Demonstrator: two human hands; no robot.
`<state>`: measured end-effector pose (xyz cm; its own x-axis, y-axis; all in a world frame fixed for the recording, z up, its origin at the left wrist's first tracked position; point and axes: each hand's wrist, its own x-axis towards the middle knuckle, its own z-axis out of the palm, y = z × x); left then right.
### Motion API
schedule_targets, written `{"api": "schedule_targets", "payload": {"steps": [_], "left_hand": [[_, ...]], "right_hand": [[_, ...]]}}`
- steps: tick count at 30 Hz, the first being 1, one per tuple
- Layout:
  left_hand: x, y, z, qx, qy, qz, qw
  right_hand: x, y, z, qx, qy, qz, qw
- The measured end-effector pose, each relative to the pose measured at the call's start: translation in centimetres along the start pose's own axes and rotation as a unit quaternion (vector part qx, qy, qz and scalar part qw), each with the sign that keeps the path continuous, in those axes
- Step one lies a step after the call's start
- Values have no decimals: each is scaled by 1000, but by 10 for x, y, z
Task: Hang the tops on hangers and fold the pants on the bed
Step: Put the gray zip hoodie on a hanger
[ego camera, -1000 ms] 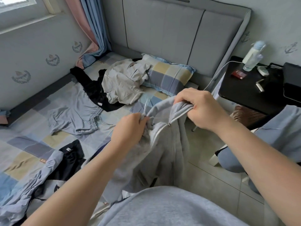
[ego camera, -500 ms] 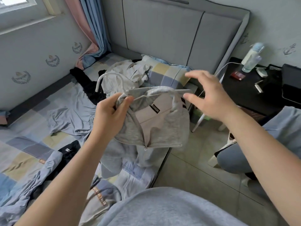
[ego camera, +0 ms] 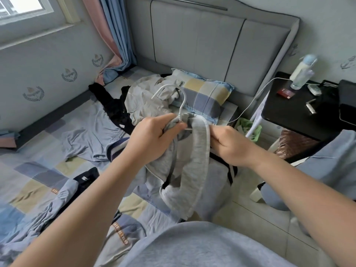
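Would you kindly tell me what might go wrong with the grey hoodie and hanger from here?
1. The left hand and right hand bunch the grey hoodie at its neck, so it may sit lopsided on the hanger and slide off.
2. The hanger's hook sticks up near the beige top on the bed and might snag it.

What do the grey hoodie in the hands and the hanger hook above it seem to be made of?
Grey hoodie: likely soft knit fleece, matte; it drapes and bunches thickly. Hanger hook: thin bent rod, smooth and pale, perhaps coated wire or plastic; unclear which.
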<state>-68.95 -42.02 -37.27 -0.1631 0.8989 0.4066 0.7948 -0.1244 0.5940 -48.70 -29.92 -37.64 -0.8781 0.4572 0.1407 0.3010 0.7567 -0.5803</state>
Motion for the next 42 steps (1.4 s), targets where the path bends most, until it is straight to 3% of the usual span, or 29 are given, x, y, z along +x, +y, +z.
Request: {"api": "schedule_targets", "payload": {"steps": [2, 4, 7, 14, 18, 21, 23, 25, 27, 29, 31, 33, 39, 42], "left_hand": [[1, -3, -3, 3, -8, 17, 1000], [-2, -13, -10, 41, 33, 32, 998], [-8, -27, -23, 92, 153, -63, 982], [-2, -18, -26, -114, 199, -147, 962], [6, -15, -20, -149, 136, -166, 965], [1, -12, -10, -165, 7, -172, 971], [-13, -12, -7, -216, -72, -159, 961], [-30, -13, -6, -278, -78, -173, 942], [-43, -24, 0, -205, 45, -164, 964], [-50, -40, 3, -1, 148, -154, 977], [-50, -59, -2, 91, 123, -156, 976], [-48, -72, -8, 48, 75, -165, 982], [-47, -87, -18, 79, 95, -32, 992], [-43, -87, -23, 89, 95, -38, 991]], "right_hand": [[-1, 0, -1, 22, 23, 10, 999], [-6, 5, -6, 70, 75, 25, 994], [-17, 7, -12, 119, 128, 44, 984], [-24, 17, 0, 109, 51, 89, 989], [-29, 15, 11, 189, 23, 100, 977], [-35, 13, 22, 268, 54, 101, 957], [-42, 17, 28, 309, 82, 111, 941], [-50, 24, 29, 347, 101, 121, 925], [-54, 28, 26, 369, 105, 121, 915], [-56, 31, 20, 382, 103, 113, 911], [-55, 33, 13, 396, 94, 104, 907], [-55, 37, 5, 406, 81, 95, 905], [-53, 52, -17, 370, 90, 103, 919], [-51, 52, -18, 357, 65, 109, 925]]}}
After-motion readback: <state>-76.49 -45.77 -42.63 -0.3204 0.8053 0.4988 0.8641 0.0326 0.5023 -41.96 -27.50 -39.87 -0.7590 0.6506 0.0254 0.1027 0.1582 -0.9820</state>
